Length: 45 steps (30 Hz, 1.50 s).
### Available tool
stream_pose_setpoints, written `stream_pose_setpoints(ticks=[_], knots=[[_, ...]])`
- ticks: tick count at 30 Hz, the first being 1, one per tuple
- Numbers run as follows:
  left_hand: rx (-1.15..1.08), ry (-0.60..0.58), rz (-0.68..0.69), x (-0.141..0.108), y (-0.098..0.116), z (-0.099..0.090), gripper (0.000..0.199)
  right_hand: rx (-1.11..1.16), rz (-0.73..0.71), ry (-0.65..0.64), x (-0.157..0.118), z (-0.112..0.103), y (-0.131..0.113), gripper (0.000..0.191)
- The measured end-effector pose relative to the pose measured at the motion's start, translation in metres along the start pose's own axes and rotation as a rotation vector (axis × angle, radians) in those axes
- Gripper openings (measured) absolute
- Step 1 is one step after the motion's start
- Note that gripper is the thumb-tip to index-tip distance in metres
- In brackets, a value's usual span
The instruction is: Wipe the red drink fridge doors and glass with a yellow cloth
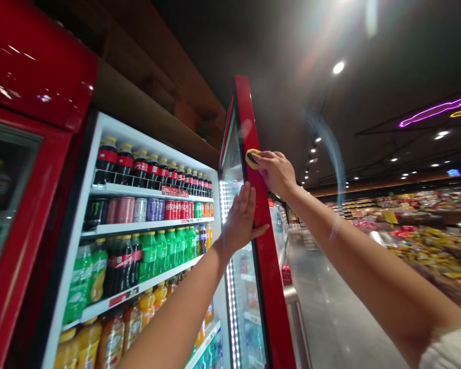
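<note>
A tall red-framed glass door (pixel 267 266) of a drinks fridge stands open, its edge facing me. My right hand (pixel 275 171) pinches a small yellow and dark sponge (pixel 252 159) against the upper part of the red frame. Lower down, my left hand (pixel 241 220) rests on the door's edge, fingers extended upward and thumb spread across the red frame, holding nothing. To the left, the fridge shelves (pixel 149 282) bear rows of cola bottles (pixel 125 163), cans (pixel 176 210), green bottles (pixel 149 252) and orange drinks (pixel 146 305).
Another red fridge (pixel 26 205) is at the far left. A metal rail (pixel 297 318) stands just beyond the door. Past it runs a grey floor aisle (pixel 330 302), with piled packaged goods (pixel 434 246) at the right.
</note>
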<state>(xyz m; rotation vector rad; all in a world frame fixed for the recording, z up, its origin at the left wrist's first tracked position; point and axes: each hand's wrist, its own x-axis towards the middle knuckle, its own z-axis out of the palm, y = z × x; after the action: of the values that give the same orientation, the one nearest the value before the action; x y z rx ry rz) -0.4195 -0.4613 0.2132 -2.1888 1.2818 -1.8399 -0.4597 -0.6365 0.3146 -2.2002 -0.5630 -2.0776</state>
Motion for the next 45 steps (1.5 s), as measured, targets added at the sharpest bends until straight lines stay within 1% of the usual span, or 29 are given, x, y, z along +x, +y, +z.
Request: stream_pose_setpoints(ticks=[2, 4, 6, 8, 10, 11, 12, 14, 16, 18, 20, 23, 24, 25, 26, 27, 29, 31, 33, 34, 36, 38, 39, 40, 42, 43, 45], knots=[[-0.003, -0.007, -0.025, -0.002, -0.001, 0.003, 0.113, 0.030, -0.045, 0.022, -0.013, 0.003, 0.001, 0.043], [-0.010, -0.013, -0.039, -0.005, 0.000, 0.004, 0.111, 0.029, -0.054, 0.040, -0.015, 0.007, -0.001, 0.039], [-0.013, -0.012, -0.046, -0.006, 0.002, 0.005, 0.108, 0.014, -0.028, 0.041, 0.003, 0.011, -0.003, 0.038], [-0.008, -0.004, -0.056, -0.006, 0.005, 0.005, 0.107, 0.008, 0.025, 0.028, 0.032, 0.014, -0.002, 0.039], [0.005, 0.003, -0.066, -0.006, 0.008, 0.007, 0.106, 0.022, 0.083, 0.019, 0.056, 0.018, 0.000, 0.044], [0.012, 0.006, -0.070, -0.006, 0.009, 0.008, 0.105, 0.034, 0.094, 0.018, 0.061, 0.020, 0.002, 0.047], [0.016, 0.008, -0.074, -0.006, 0.010, 0.010, 0.105, 0.048, 0.087, 0.018, 0.061, 0.022, 0.004, 0.051], [0.012, 0.010, -0.081, -0.007, 0.010, 0.015, 0.103, 0.077, 0.023, 0.017, 0.048, 0.025, 0.008, 0.056], [-0.005, 0.010, -0.080, -0.006, 0.009, 0.020, 0.103, 0.100, -0.054, 0.008, 0.030, 0.027, 0.014, 0.057], [-0.016, 0.012, -0.071, -0.004, 0.009, 0.024, 0.104, 0.114, -0.078, 0.004, 0.026, 0.027, 0.021, 0.056], [-0.007, 0.023, -0.072, 0.000, 0.012, 0.029, 0.104, 0.122, -0.036, 0.004, 0.037, 0.026, 0.029, 0.057], [0.034, 0.045, -0.099, 0.009, 0.025, 0.036, 0.105, 0.130, 0.029, -0.014, 0.061, 0.023, 0.042, 0.061], [0.047, 0.051, -0.113, 0.012, 0.030, 0.039, 0.105, 0.127, 0.040, -0.022, 0.063, 0.021, 0.045, 0.061], [0.055, 0.055, -0.126, 0.014, 0.037, 0.042, 0.105, 0.120, 0.045, -0.030, 0.059, 0.019, 0.049, 0.061], [0.053, 0.054, -0.138, 0.014, 0.043, 0.045, 0.104, 0.109, 0.047, -0.037, 0.049, 0.017, 0.051, 0.060], [0.041, 0.049, -0.146, 0.013, 0.049, 0.049, 0.103, 0.096, 0.046, -0.044, 0.034, 0.015, 0.053, 0.059], [-0.013, 0.017, -0.145, 0.001, 0.061, 0.056, 0.101, 0.069, 0.030, -0.061, -0.010, 0.011, 0.054, 0.057], [-0.089, -0.046, -0.118, -0.023, 0.073, 0.062, 0.100, 0.050, 0.003, -0.085, -0.066, 0.006, 0.050, 0.057], [-0.163, -0.126, -0.090, -0.057, 0.091, 0.068, 0.103, 0.040, -0.018, -0.108, -0.128, 0.001, 0.044, 0.059], [-0.195, -0.167, -0.087, -0.075, 0.103, 0.072, 0.104, 0.041, -0.022, -0.125, -0.161, -0.003, 0.042, 0.060], [-0.250, -0.226, -0.076, -0.107, 0.137, 0.082, 0.108, 0.045, -0.015, -0.148, -0.225, -0.016, 0.043, 0.061], [-0.279, -0.253, -0.089, -0.128, 0.180, 0.096, 0.110, 0.044, 0.002, -0.175, -0.280, -0.033, 0.053, 0.058], [-0.282, -0.260, -0.100, -0.134, 0.201, 0.105, 0.111, 0.042, 0.012, -0.189, -0.300, -0.042, 0.061, 0.056], [-0.278, -0.267, -0.111, -0.138, 0.220, 0.114, 0.112, 0.041, 0.024, -0.200, -0.314, -0.050, 0.070, 0.053], [-0.265, -0.281, -0.122, -0.139, 0.248, 0.130, 0.117, 0.045, 0.057, -0.202, -0.323, -0.061, 0.086, 0.050], [-0.259, -0.288, -0.125, -0.138, 0.255, 0.137, 0.119, 0.051, 0.076, -0.193, -0.321, -0.063, 0.092, 0.049], [-0.254, -0.288, -0.137, -0.136, 0.263, 0.146, 0.119, 0.062, 0.111, -0.176, -0.318, -0.063, 0.099, 0.050]])
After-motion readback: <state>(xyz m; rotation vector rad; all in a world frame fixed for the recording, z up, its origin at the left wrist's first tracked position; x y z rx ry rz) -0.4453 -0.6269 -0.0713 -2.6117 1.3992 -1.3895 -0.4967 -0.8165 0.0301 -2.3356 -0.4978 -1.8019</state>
